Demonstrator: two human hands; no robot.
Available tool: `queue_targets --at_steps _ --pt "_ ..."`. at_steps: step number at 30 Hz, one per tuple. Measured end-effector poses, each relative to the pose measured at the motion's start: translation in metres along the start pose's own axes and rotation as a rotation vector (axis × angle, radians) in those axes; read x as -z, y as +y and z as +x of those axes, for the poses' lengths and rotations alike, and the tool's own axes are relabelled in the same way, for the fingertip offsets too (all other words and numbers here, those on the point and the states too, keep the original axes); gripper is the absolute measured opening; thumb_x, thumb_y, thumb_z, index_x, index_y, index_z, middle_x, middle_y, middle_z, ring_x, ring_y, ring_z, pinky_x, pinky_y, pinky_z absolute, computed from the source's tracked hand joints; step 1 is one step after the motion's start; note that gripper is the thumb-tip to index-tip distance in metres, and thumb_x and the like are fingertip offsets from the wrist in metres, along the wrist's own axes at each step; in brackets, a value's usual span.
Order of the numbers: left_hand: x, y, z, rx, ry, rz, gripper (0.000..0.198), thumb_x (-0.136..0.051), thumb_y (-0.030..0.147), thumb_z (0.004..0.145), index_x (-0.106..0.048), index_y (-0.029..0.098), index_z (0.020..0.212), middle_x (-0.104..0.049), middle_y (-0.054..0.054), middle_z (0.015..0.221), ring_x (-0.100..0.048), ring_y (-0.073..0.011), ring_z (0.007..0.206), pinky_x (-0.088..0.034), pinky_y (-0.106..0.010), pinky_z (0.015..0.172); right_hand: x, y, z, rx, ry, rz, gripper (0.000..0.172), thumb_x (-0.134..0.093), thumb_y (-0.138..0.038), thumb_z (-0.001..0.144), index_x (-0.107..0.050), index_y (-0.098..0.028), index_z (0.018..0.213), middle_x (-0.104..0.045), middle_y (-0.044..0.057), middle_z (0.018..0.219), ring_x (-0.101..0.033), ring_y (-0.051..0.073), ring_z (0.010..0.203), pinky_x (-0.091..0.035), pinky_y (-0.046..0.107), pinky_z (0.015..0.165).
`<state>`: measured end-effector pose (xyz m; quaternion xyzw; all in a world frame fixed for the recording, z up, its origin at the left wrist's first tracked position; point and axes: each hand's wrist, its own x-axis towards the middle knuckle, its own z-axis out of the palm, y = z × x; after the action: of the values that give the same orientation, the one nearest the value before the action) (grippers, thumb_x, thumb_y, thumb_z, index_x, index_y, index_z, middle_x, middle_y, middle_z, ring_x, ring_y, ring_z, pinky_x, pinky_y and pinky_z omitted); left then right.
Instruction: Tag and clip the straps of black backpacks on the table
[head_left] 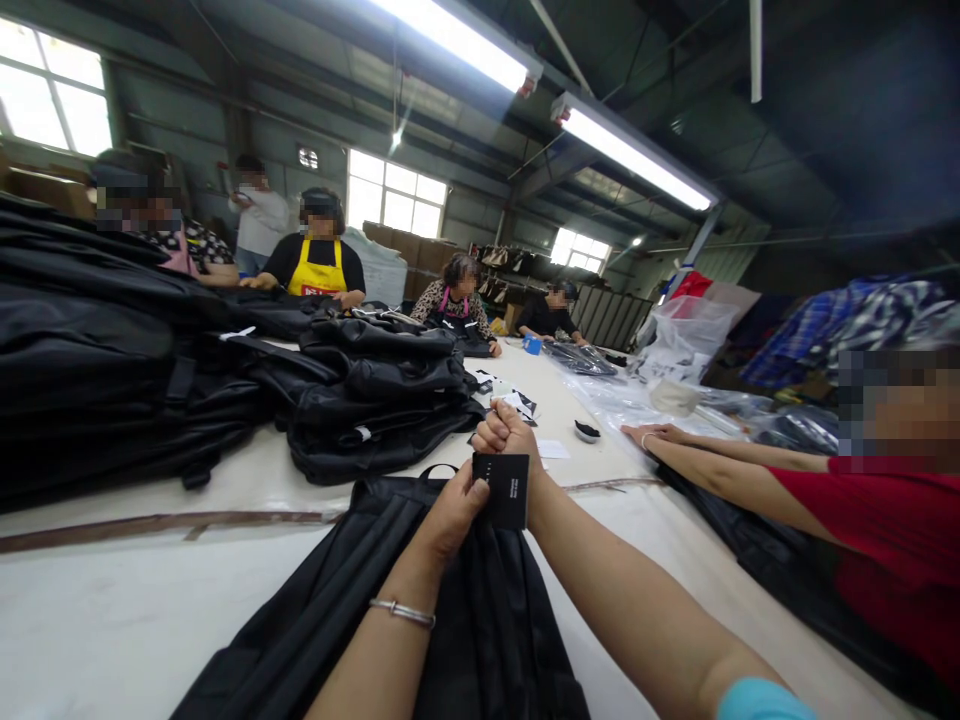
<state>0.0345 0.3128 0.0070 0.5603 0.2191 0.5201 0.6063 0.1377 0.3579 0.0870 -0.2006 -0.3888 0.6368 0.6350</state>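
A black backpack (495,610) lies on the white table in front of me, its top loop pointing away. My left hand (454,510), with a silver bangle on the wrist, pinches a small black hang tag (504,490) with pale print over the top of the backpack. Just beyond the tag, my right hand (510,436) is closed with its fingers curled together. Whatever it may be gripping is too small or hidden to make out. White and black paper pieces (514,400) lie on the table right behind my right hand.
Piled black backpacks (382,390) cover the table's left side. A small dish (587,431) with dark bits stands right of my hands. At right, a co-worker in a red shirt (877,540) handles a black item by clear plastic bags (682,340). More people work along the far side.
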Motion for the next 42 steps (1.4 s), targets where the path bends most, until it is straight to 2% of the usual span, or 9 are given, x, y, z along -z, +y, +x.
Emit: queue_targets --at_steps 6,10,13,15,20,22,29,35,42 --pt "-0.002 0.003 -0.004 0.107 0.045 0.089 0.046 -0.077 0.043 0.069 -0.067 0.012 0.102 -0.070 -0.009 0.095 -0.064 -0.0244 0.089 -0.049 -0.034 0.081 0.003 0.008 -0.005 -0.020 -0.126 -0.217 0.025 -0.070 -0.041 0.078 -0.055 -0.021 0.080 -0.035 -0.011 0.043 -0.033 0.006 0.035 -0.029 0.021 0.038" --pt "0.002 0.002 -0.002 0.153 0.076 0.127 0.038 -0.077 0.040 0.067 -0.068 0.012 0.092 -0.070 -0.007 0.085 -0.065 -0.0219 0.079 -0.050 -0.032 0.073 0.003 -0.014 -0.009 -0.089 -0.197 -0.497 0.027 -0.072 -0.041 0.075 -0.062 -0.017 0.081 -0.047 -0.008 0.047 -0.051 0.010 0.046 -0.043 0.025 0.049" --pt "0.000 -0.002 0.001 0.155 0.137 0.151 0.039 -0.078 0.038 0.066 -0.067 0.014 0.095 -0.070 -0.005 0.082 -0.065 -0.0207 0.075 -0.051 -0.031 0.069 0.000 -0.035 -0.006 -0.078 -0.233 -0.729 0.026 -0.073 -0.040 0.073 -0.065 -0.015 0.077 -0.047 -0.007 0.045 -0.055 0.012 0.048 -0.045 0.025 0.052" --pt "-0.002 -0.005 0.003 0.157 0.199 0.153 0.041 -0.079 0.037 0.065 -0.067 0.014 0.097 -0.070 -0.004 0.081 -0.065 -0.0203 0.074 -0.051 -0.030 0.068 -0.004 -0.046 -0.002 -0.033 -0.173 -0.799 0.025 -0.074 -0.039 0.071 -0.065 -0.015 0.073 -0.046 -0.007 0.043 -0.054 0.011 0.046 -0.045 0.024 0.050" --pt "-0.002 -0.012 0.005 0.144 0.254 0.095 0.034 -0.074 0.040 0.070 -0.069 0.013 0.091 -0.071 -0.005 0.081 -0.065 -0.0196 0.073 -0.051 -0.030 0.068 -0.005 -0.052 0.008 0.092 0.183 -0.558 0.026 -0.075 -0.037 0.068 -0.061 -0.017 0.078 -0.038 -0.010 0.043 -0.046 0.009 0.042 -0.044 0.023 0.043" --pt "-0.003 -0.010 0.004 0.120 0.253 0.111 0.033 -0.071 0.041 0.072 -0.069 0.014 0.091 -0.070 -0.004 0.080 -0.064 -0.0193 0.072 -0.051 -0.029 0.067 -0.002 -0.048 0.009 0.098 0.246 -0.447 0.028 -0.075 -0.037 0.067 -0.060 -0.018 0.080 -0.035 -0.011 0.044 -0.044 0.009 0.042 -0.041 0.022 0.041" --pt "-0.008 0.000 0.000 0.011 0.163 0.279 0.031 -0.067 0.039 0.077 -0.065 0.015 0.096 -0.068 -0.002 0.083 -0.061 -0.0178 0.075 -0.047 -0.027 0.069 0.003 -0.029 0.004 -0.003 0.204 -0.292 0.025 -0.071 -0.033 0.070 -0.057 -0.018 0.083 -0.033 -0.010 0.048 -0.039 0.007 0.042 -0.027 0.016 0.036" --pt "-0.004 0.005 -0.003 -0.016 0.061 0.409 0.030 -0.066 0.038 0.078 -0.063 0.015 0.097 -0.066 -0.003 0.085 -0.057 -0.0173 0.076 -0.044 -0.027 0.070 0.008 -0.024 -0.005 -0.241 0.010 -0.504 0.026 -0.072 -0.034 0.069 -0.057 -0.015 0.079 -0.033 -0.010 0.046 -0.031 0.004 0.037 -0.014 0.016 0.036" --pt "-0.012 0.007 -0.002 0.045 0.007 0.463 0.021 -0.060 0.034 0.080 -0.066 0.014 0.078 -0.063 -0.001 0.070 -0.053 -0.0140 0.064 -0.041 -0.024 0.061 -0.002 -0.034 -0.004 -0.108 0.009 -0.532 0.029 -0.072 -0.038 0.071 -0.058 -0.016 0.083 -0.033 -0.010 0.049 -0.035 0.006 0.040 -0.016 0.017 0.036"
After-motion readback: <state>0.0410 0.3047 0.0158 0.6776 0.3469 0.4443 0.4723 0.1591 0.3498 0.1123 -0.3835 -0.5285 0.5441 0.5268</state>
